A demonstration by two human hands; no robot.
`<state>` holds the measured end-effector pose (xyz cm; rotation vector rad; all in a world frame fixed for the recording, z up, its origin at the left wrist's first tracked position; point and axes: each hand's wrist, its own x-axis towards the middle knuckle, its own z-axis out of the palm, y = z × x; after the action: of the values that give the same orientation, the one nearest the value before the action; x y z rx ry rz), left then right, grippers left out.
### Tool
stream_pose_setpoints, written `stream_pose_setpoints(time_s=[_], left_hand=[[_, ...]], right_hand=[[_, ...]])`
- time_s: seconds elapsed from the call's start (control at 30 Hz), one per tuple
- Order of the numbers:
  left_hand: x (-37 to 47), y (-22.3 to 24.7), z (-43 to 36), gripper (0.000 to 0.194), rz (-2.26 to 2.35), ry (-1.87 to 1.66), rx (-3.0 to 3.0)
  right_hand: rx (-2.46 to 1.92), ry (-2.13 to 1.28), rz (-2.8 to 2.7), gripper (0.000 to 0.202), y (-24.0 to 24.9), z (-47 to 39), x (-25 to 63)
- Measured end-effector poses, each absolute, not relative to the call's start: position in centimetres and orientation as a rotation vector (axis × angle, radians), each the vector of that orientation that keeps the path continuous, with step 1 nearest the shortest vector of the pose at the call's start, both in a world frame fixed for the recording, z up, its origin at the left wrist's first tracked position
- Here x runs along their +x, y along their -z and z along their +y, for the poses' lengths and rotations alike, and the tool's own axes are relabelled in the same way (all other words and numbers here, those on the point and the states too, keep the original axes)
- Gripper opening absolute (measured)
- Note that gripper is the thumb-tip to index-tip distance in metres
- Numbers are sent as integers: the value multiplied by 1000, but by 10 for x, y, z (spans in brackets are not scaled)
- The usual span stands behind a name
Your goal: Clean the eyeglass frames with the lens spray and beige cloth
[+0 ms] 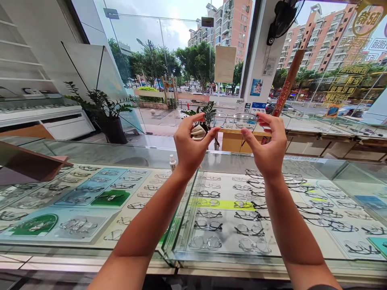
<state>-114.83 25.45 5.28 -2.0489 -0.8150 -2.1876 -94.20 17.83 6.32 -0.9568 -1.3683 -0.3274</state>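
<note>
A pair of thin-rimmed eyeglasses [245, 120] is held up in front of me, above the glass display counter. My left hand [193, 139] pinches its left side between thumb and fingers. A crumpled pale cloth [198, 132] is tucked in that same palm. At the other end of the frame, my right hand [269, 141] has its fingertips at the right rim, with the thumb lower down near the lens. Through the clear lenses the background shows. Below my hands stands a small white bottle [172, 162] on the counter top.
Under the counter's glass top [151, 154] lie rows of eyeglasses [209, 193]. A brown tilted panel [30, 159] sits at the left. Beyond are a potted plant [110, 125], a glass door and another display case [338, 131]. A black fan [284, 18] hangs on the pillar.
</note>
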Motion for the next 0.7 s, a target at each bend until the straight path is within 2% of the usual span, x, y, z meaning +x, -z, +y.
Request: stream_pose_setpoints(time_s=[0.7], left_hand=[[-1148,-50,261,48,-790,2233,-2017]], right_hand=[[-954,427,-1382,49,-61,186,-935]])
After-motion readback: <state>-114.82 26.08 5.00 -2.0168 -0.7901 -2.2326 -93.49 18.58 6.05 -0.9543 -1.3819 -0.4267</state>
